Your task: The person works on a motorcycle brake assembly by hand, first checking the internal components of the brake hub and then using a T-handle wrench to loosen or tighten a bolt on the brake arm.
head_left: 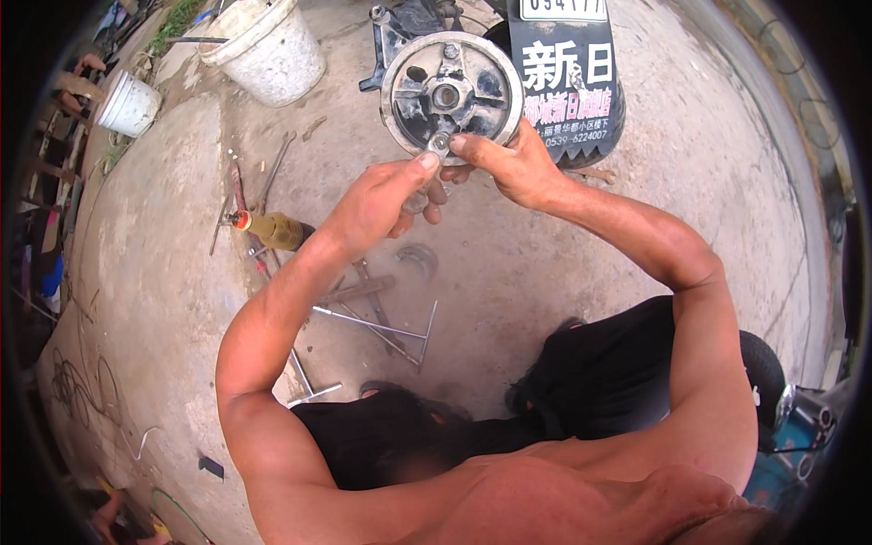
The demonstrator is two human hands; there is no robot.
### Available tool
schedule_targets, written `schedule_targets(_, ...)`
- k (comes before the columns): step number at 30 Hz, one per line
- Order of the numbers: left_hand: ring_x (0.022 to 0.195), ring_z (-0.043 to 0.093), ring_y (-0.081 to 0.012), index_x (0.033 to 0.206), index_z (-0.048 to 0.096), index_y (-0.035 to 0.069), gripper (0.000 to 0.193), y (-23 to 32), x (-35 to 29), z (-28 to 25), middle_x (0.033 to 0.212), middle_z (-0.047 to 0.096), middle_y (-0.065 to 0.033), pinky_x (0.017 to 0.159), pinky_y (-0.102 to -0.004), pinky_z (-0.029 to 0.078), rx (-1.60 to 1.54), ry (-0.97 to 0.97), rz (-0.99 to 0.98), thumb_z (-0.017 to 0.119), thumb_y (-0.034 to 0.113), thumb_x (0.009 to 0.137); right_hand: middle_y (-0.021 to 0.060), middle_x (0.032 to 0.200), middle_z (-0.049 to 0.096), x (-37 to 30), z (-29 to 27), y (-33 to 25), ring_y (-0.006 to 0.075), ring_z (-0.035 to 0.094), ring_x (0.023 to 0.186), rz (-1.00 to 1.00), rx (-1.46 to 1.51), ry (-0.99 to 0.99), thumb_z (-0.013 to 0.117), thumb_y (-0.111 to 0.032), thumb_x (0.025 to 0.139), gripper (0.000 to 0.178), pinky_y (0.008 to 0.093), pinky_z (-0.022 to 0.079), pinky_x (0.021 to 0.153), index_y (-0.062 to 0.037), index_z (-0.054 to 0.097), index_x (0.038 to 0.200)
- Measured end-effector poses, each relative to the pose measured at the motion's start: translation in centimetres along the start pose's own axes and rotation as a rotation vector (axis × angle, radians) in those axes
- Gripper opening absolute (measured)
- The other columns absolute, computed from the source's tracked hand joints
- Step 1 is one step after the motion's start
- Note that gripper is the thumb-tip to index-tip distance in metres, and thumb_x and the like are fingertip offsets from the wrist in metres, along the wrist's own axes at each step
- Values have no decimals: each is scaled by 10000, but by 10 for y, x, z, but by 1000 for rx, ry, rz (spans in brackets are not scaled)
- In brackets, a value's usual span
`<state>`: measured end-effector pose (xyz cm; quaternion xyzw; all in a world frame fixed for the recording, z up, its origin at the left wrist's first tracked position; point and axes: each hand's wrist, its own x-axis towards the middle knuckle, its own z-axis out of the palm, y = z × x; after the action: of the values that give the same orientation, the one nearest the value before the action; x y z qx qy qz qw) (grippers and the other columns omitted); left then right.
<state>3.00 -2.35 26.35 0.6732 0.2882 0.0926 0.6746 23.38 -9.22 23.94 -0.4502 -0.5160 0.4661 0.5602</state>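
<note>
A round, greasy metal brake plate (411, 116) with a central hole and dark recesses faces me at the top middle. My right hand (520, 170) is closed around its lower right rim, thumb across the front. At the bottom of the plate sits a small round metal piece (441, 143), like a washer or bolt head. Both thumbs meet there, the right at its upper right side, the left just below. My left hand (380, 202) is closed in a pinch, its other fingers curled beneath the rim. A shiny bit (415, 202) shows between those fingers, too obscured to name.
Behind the plate are a black metal bracket (392, 36) and a black mudflap (572, 77). White buckets (272, 59) stand upper left. A yellowish bottle (277, 231), T-handled wrenches (377, 327) and a hammer (359, 289) lie on the concrete by my left arm.
</note>
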Motion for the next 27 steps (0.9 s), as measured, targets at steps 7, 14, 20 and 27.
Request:
schedule_targets(7,489,389,-61,966,664,39,567,-7,8,-7,776,669,-58,434,-232,259,24,29,-52,450,562,1006,73,922,688,2,1,-2,127,662,717,74,-7,46,618,-178,925,256,278,571,641,31,632,1071)
schedule_targets(14,535,424,-64,995,645,45,514,-17,13,-21,778,635,-38,455,-240,290,44,136,-49,468,527,1017,89,942,690,1,-2,-4,147,692,752,98,20,64,621,-174,929,261,279,568,627,30,625,1093)
schedule_targets(20,841,633,-177,1050,617,-36,318,-76,35,-77,995,620,-118,719,-288,537,-262,405,-176,610,271,967,102,926,696,6,-9,-2,173,718,753,107,-8,73,624,-179,933,275,285,565,619,34,622,1106)
schedule_targets(27,1054,678,-249,1102,601,-36,232,-141,31,-80,1110,655,-139,914,-334,556,-262,143,-234,499,-51,894,101,918,704,11,-8,-1,170,718,750,106,-24,86,631,-194,931,275,295,570,646,30,637,1091)
